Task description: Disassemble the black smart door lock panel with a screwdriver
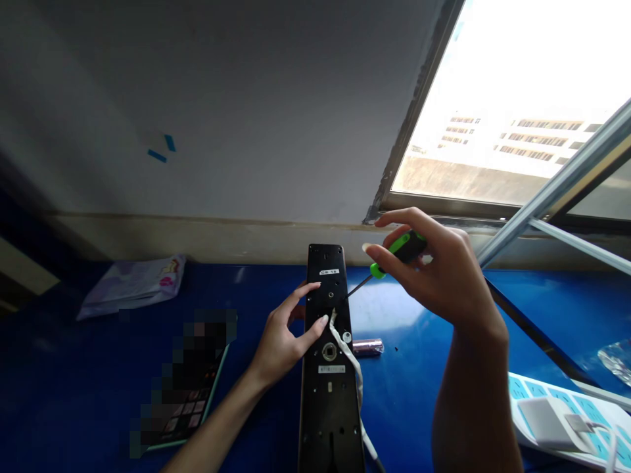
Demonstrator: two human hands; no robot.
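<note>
A long black door-lock panel (329,381) lies lengthwise on the blue table (98,368), its back side up, with a white cable (351,358) running down its right part. My left hand (286,335) rests on the panel's left edge, fingers spread, thumb and forefinger touching the panel. My right hand (428,269) is closed around a green and black screwdriver (394,253). The screwdriver's thin shaft slants down to the left, its tip at the panel's upper middle.
A small silvery cylinder (367,347) lies right of the panel. A crumpled plastic bag (133,284) sits far left, a blurred flat object (185,387) near left. A white power strip with adapter (566,420) is at the right. Wall and window rise behind.
</note>
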